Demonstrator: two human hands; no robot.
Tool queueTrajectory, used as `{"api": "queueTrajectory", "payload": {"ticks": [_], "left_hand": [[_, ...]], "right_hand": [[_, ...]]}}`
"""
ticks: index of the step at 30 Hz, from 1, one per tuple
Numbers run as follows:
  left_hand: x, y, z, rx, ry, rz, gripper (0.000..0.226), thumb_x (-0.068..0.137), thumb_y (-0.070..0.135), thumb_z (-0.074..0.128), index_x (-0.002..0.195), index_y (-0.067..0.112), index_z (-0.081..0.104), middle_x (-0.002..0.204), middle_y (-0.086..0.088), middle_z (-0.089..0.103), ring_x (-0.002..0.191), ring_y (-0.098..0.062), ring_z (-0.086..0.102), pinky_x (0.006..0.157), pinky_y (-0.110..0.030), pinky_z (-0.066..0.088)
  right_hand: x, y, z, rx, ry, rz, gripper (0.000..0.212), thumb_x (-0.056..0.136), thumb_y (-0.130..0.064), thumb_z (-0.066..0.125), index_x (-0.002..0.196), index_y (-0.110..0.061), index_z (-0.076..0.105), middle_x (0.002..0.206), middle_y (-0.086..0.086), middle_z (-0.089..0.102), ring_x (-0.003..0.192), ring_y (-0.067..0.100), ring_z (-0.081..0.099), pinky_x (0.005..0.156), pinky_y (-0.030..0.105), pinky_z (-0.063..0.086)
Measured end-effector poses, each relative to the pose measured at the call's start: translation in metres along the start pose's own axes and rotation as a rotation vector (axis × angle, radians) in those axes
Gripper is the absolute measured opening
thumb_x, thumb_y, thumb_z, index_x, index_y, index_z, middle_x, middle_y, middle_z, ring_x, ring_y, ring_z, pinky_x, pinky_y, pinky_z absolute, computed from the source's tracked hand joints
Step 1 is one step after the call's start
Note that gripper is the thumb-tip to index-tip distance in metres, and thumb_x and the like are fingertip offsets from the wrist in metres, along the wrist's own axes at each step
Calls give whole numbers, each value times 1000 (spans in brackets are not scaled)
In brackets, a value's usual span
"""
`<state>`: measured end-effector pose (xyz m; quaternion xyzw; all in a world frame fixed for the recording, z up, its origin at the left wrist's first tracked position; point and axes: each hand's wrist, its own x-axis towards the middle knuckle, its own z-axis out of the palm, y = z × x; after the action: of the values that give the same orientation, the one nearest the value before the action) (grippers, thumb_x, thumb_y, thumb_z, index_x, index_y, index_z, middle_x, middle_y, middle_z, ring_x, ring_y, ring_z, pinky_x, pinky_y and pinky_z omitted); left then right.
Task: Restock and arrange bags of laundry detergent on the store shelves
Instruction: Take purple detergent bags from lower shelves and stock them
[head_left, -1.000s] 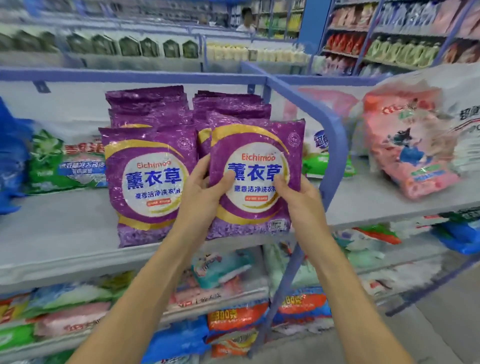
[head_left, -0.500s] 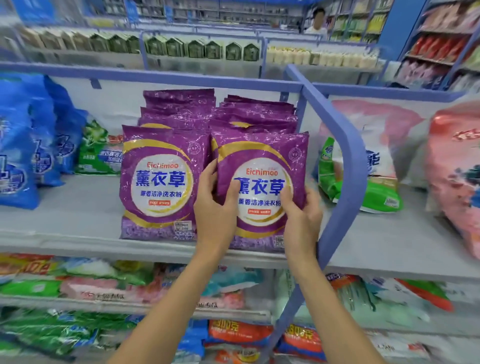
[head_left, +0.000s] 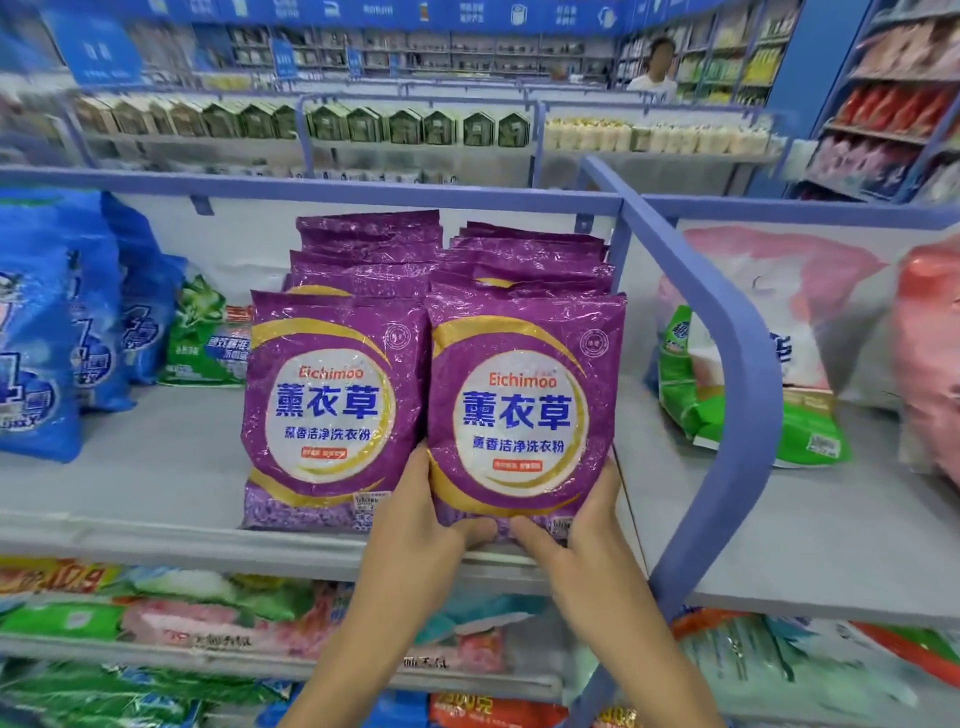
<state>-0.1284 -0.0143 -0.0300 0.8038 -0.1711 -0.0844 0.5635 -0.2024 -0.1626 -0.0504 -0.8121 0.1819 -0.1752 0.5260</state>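
While the crinkly purple bag (head_left: 524, 405) stands upright, left hand (head_left: 426, 519) and right hand (head_left: 584, 535) pinch its bottom corners.

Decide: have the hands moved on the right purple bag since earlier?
Yes: left hand and right hand slid down the purple bag, off its white circle, toward the shelf edge.

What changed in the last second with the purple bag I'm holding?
Both hands slid down the right purple bag: the left hand and right hand now grip its bottom corners instead of its middle. The left purple bag and the rows behind stayed put.
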Motion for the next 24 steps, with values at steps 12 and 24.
{"api": "queueTrajectory", "payload": {"ticks": [12, 24], "left_hand": [[30, -4, -1, 23, 69, 97, 81, 65, -2, 88, 133, 24, 54, 100, 31, 66, 90, 24, 59, 70, 0, 43], [-1, -1, -15, 29, 103, 120, 78, 80, 16, 85, 143, 39, 44, 113, 36, 51, 113, 6, 54, 96, -17, 45]], "right_hand": [[26, -6, 7, -173, 31, 16, 94, 89, -28, 76, 153, -30, 9, 151, -10, 46, 133, 14, 51, 103, 39, 48], [-5, -19, 2, -208, 113, 28, 80, 91, -40, 74, 153, -32, 24, 144, -12, 54, 126, 11, 56, 86, 25, 43]]}}
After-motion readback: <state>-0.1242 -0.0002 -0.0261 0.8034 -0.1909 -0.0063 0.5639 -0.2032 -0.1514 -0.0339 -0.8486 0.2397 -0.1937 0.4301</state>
